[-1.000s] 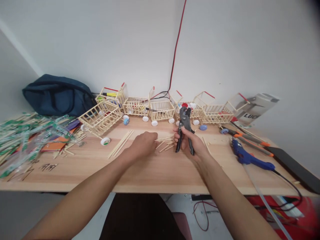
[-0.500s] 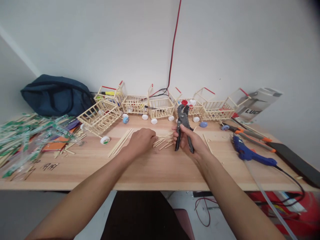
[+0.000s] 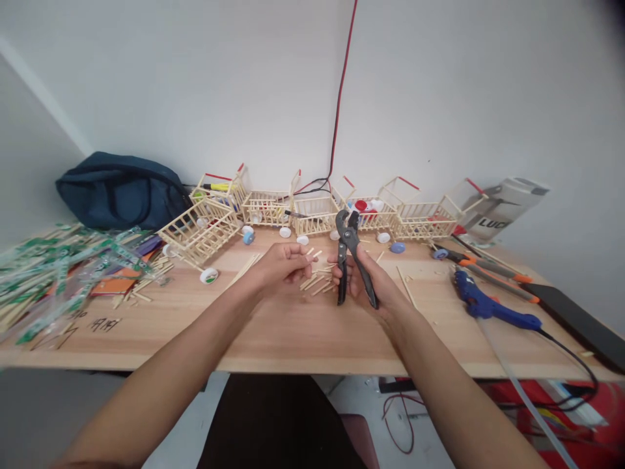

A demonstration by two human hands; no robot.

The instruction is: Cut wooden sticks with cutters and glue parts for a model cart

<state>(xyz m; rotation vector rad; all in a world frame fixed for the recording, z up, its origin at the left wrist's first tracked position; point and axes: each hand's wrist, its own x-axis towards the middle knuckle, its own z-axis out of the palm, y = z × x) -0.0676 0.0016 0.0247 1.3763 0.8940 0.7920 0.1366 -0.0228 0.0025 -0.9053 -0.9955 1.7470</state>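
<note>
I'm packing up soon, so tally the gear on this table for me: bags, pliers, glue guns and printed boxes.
Dark blue bag: 1
Pliers: 1, in the right hand
Blue glue gun: 1
Printed box: 1
Total: 4

Single head-worn view, looking forward and down, close over table (image 3: pixel 293 339)

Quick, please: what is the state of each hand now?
Left hand: closed on a short wooden stick.
Right hand: closed around the black pliers, jaws open.
</note>
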